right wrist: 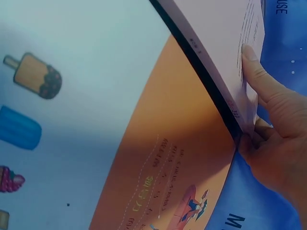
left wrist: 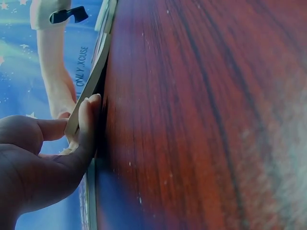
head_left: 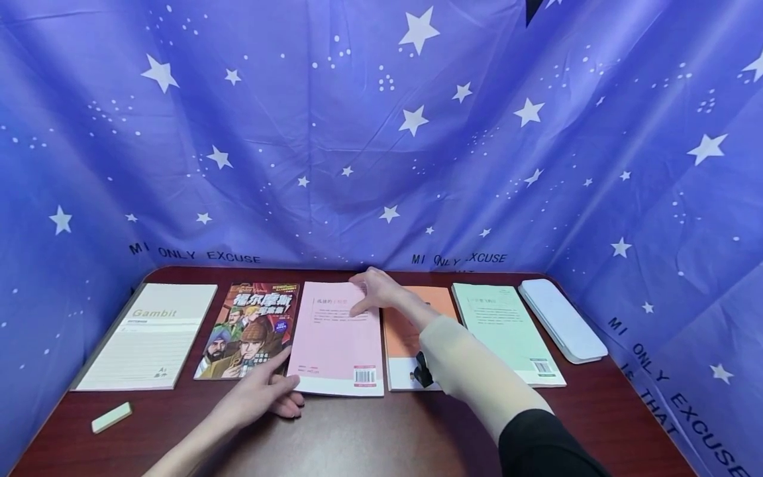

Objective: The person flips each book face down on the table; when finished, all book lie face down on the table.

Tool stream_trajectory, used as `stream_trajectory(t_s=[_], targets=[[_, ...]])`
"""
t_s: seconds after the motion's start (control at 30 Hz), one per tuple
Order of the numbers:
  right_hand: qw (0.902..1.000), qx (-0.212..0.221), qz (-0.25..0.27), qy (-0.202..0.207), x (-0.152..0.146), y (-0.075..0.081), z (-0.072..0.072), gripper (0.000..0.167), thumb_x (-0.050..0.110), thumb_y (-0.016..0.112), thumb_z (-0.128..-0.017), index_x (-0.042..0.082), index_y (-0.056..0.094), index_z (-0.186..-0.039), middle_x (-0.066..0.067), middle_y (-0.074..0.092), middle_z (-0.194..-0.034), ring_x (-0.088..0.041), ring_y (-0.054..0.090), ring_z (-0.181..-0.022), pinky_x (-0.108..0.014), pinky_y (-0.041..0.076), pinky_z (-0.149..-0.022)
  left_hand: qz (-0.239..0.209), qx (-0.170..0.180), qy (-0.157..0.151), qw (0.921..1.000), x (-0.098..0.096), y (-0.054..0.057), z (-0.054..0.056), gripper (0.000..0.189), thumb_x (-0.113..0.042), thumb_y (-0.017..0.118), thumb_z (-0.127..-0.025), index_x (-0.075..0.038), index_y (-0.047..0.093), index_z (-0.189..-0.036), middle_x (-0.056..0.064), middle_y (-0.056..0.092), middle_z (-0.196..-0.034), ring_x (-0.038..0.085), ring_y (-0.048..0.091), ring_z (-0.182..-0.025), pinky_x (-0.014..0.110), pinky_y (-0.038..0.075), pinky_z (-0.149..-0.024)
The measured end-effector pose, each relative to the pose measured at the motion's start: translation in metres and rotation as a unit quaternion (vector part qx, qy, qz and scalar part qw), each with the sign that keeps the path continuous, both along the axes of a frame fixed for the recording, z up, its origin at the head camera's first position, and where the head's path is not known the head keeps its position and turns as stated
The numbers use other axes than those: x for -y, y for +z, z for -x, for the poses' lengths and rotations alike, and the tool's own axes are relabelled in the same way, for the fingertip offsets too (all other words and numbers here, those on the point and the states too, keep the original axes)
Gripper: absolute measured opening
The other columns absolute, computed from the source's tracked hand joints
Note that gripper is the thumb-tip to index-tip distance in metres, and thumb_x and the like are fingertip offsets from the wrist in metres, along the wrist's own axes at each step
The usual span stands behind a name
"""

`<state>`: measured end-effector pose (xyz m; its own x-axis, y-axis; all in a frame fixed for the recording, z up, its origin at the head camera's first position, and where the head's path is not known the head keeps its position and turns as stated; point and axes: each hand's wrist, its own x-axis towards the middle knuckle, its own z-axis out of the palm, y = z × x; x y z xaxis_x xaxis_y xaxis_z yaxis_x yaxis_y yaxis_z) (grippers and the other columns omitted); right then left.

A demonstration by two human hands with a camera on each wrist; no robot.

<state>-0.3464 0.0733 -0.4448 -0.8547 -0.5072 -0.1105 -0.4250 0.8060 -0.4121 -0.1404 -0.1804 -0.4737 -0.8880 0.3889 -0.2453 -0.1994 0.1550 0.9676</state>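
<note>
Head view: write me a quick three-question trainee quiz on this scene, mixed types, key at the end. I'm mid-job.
1. Which book do the left hand and the right hand both grip?
2. Which thing lies farthest right on the table? A) orange book B) white case C) green book
3. Fill in: the small pale block lies in front of the notebook marked ____.

Key: 1. The pink book. 2. B. 3. Gambit.

The reddish-brown surface (head_left: 417, 434) carries a Gambit notebook (head_left: 149, 338), a pale block (head_left: 112, 418), an illustrated book (head_left: 250, 334), a tilted pink book (head_left: 334, 341), an orange-and-white book (head_left: 402, 338), a green book (head_left: 503, 324) and a white case (head_left: 563, 322).
</note>
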Motion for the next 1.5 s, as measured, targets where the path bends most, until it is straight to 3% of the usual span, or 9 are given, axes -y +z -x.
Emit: stream_trajectory(t_s=[0.13,0.33,0.73,0.93,1.23,1.5], targets=[[0.9998,-0.010,-0.014,-0.004,-0.0001,0.0005,0.0002,0.086,0.036,0.097,-0.068,0.008,0.062,-0.141,-0.011,0.066,-0.130,-0.021,0.054,-0.112,-0.036,0.049,-0.104,0.033,-0.010,-0.013,0.9993,-0.0011,-0.0009,0.0019,0.077,-0.008,0.052,-0.105,0.015,0.000,-0.158,0.016,0.073,-0.077,0.020,0.073,-0.062,0.040,0.066,-0.063],[0.9988,-0.025,-0.043,-0.002,-0.0001,0.0014,-0.0009,0.084,0.043,0.095,-0.069,0.013,0.063,-0.141,-0.010,0.065,-0.128,-0.023,0.055,-0.114,-0.038,0.047,-0.101,0.047,-0.014,-0.026,0.9984,-0.0002,-0.0025,0.0030,0.079,-0.007,0.053,-0.105,0.018,-0.003,-0.156,0.017,0.073,-0.076,0.022,0.072,-0.060,0.043,0.065,-0.060],[0.9977,-0.031,-0.059,0.001,-0.0001,0.0027,-0.0023,0.083,0.046,0.093,-0.071,0.018,0.063,-0.142,-0.007,0.064,-0.124,-0.023,0.053,-0.114,-0.039,0.043,-0.099,0.058,-0.011,-0.017,0.9981,-0.0020,0.0008,0.0012,0.080,-0.009,0.055,-0.104,0.015,0.001,-0.157,0.012,0.072,-0.071,0.020,0.071,-0.055,0.044,0.064,-0.057],[0.9970,-0.036,-0.068,0.009,0.0000,0.0034,-0.0039,0.081,0.048,0.092,-0.072,0.020,0.063,-0.142,-0.005,0.064,-0.115,-0.022,0.052,-0.109,-0.035,0.040,-0.091,0.084,-0.023,-0.007,0.9961,-0.0029,0.0000,-0.0008,0.081,-0.011,0.058,-0.103,0.014,0.003,-0.158,0.012,0.071,-0.070,0.021,0.069,-0.050,0.044,0.063,-0.052],[0.9958,-0.049,-0.075,0.019,0.0005,0.0004,-0.0034,0.079,0.049,0.090,-0.072,0.022,0.064,-0.142,-0.006,0.065,-0.117,-0.023,0.053,-0.110,-0.034,0.039,-0.088,0.120,-0.035,-0.001,0.9922,-0.0039,0.0003,-0.0022,0.080,-0.012,0.058,-0.103,0.009,0.006,-0.161,0.012,0.071,-0.066,0.021,0.067,-0.045,0.043,0.059,-0.046],[0.9958,-0.052,-0.075,0.001,0.0006,-0.0016,-0.0031,0.080,0.049,0.091,-0.072,0.021,0.064,-0.142,-0.007,0.065,-0.125,-0.025,0.053,-0.114,-0.037,0.040,-0.091,0.139,-0.047,-0.007,0.9892,-0.0048,0.0033,-0.0013,0.078,-0.012,0.058,-0.103,0.004,0.010,-0.163,0.009,0.069,-0.062,0.016,0.063,-0.041,0.042,0.058,-0.043]])
